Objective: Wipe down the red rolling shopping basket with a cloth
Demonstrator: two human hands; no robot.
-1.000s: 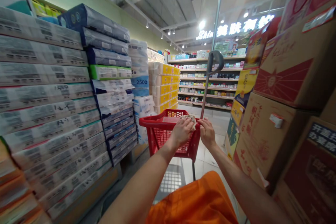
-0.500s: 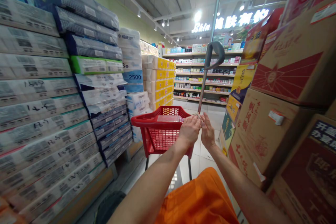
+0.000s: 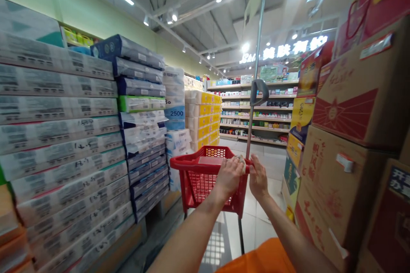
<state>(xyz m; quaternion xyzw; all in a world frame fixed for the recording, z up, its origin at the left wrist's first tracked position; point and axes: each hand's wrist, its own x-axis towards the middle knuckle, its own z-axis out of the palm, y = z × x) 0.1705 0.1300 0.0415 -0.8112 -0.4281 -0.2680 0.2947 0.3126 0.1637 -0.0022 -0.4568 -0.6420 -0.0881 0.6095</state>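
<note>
A red plastic shopping basket [image 3: 201, 170] on a wheeled stand sits in the aisle ahead of me. Its grey handle [image 3: 258, 91] rises on a metal pole at the basket's near right corner. My left hand [image 3: 229, 175] presses a pale crumpled cloth [image 3: 241, 161] against the basket's near rim by the pole. My right hand [image 3: 258, 178] rests with fingers together on the same corner, right beside the left hand and touching the cloth's edge.
Tall stacks of wrapped tissue packs [image 3: 64, 136] line the left side. Stacked brown and red cardboard boxes [image 3: 346, 136] crowd the right. Shelves of goods [image 3: 256, 111] stand at the far end. Tiled floor [image 3: 269, 166] runs ahead of the basket.
My hands have come back down onto the basket's rim after lifting together beside the pole. The view tilted and shifted; the basket stays in about the same spot.
</note>
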